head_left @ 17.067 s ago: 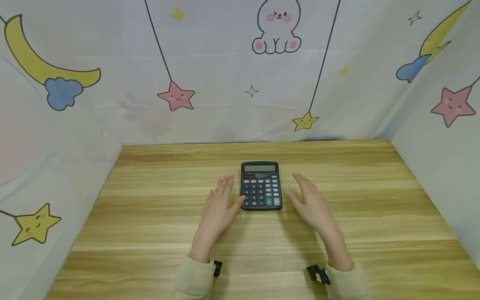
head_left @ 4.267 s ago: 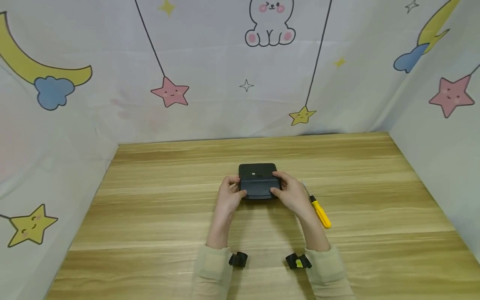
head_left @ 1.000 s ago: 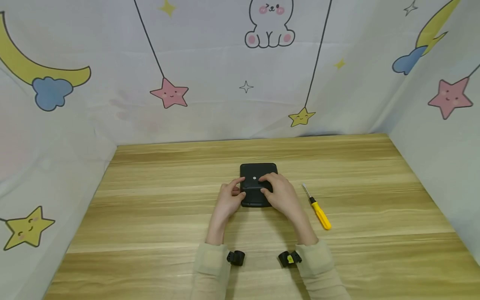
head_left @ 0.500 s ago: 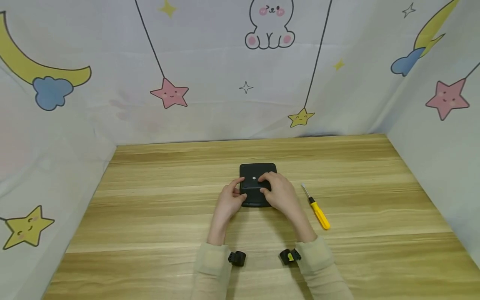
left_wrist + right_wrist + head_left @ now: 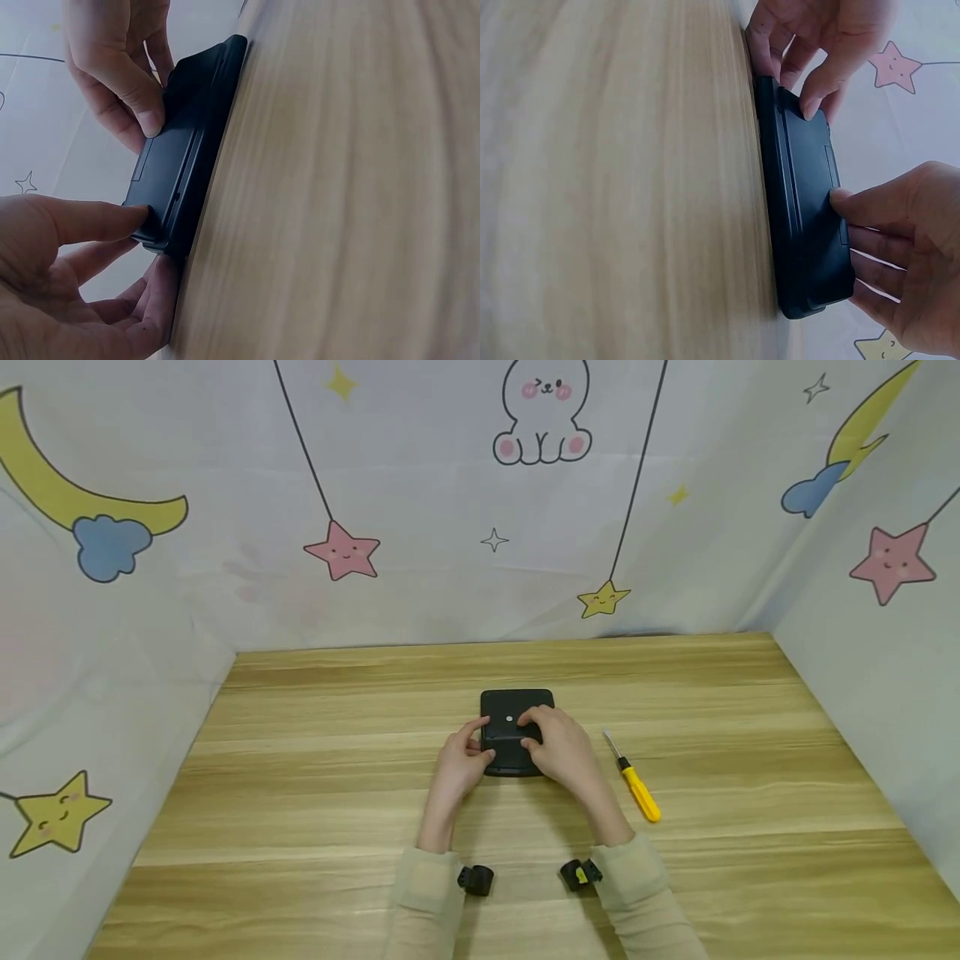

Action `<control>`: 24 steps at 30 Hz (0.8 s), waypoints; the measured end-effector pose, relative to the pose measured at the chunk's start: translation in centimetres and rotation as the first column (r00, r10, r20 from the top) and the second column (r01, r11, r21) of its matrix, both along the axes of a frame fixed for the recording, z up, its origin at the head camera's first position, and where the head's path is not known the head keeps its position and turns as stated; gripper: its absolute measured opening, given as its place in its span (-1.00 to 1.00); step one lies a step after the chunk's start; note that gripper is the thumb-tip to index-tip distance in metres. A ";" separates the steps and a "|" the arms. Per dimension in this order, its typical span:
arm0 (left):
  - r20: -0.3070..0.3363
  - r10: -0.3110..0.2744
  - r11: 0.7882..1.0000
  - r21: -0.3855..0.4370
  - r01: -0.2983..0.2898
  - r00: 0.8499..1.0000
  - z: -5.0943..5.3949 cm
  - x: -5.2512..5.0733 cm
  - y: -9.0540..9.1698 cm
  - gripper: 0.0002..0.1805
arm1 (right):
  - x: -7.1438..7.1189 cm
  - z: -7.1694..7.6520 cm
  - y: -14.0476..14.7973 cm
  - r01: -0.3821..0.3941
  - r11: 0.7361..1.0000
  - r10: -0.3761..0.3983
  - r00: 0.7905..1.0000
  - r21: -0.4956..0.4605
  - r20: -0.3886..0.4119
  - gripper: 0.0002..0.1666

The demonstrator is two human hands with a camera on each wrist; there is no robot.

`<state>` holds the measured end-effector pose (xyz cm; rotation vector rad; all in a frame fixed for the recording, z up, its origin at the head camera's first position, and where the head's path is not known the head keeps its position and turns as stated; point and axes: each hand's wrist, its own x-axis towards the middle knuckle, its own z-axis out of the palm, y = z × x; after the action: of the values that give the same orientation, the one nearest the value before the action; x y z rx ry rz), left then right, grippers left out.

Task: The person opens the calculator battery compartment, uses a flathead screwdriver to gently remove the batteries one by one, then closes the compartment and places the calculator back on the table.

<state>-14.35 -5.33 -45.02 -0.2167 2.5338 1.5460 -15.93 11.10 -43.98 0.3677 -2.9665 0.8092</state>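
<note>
Holding the calculator with my left grip, I'm pinching its back with my right grip, 1 screwdriver lying nearby.

Pale beige sleeves; black wrist cameras, right one yellow-marked.

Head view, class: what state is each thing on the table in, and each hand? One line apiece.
Calculator: face down, back showing.
Screwdriver: lying loose, held by neither hand, tip pointing away from the person.
Left hand: holding the calculator's left side.
Right hand: fingers bent, thumb on the calculator's back.
</note>
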 end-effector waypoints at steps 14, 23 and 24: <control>0.009 0.011 1.000 0.009 -0.011 1.000 0.0 -0.2 0.1 -0.41 | 0.0 0.0 0.2 -0.044 0.998 0.044 0.999 0.051 -0.005 -0.67; 0.007 0.005 1.000 0.008 -0.005 1.000 0.0 -0.1 0.0 -0.42 | -0.1 0.1 0.2 -0.049 0.998 0.049 0.999 0.032 0.001 -0.70; 0.007 0.005 1.000 0.010 -0.005 1.000 0.0 -0.1 0.0 -0.42 | -0.1 0.2 0.2 -0.049 0.998 0.048 0.999 0.032 0.005 -0.70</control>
<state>-14.48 -5.30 -44.99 -0.2278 2.5215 1.5564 -16.01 11.34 -43.82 0.4417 -2.9882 0.7692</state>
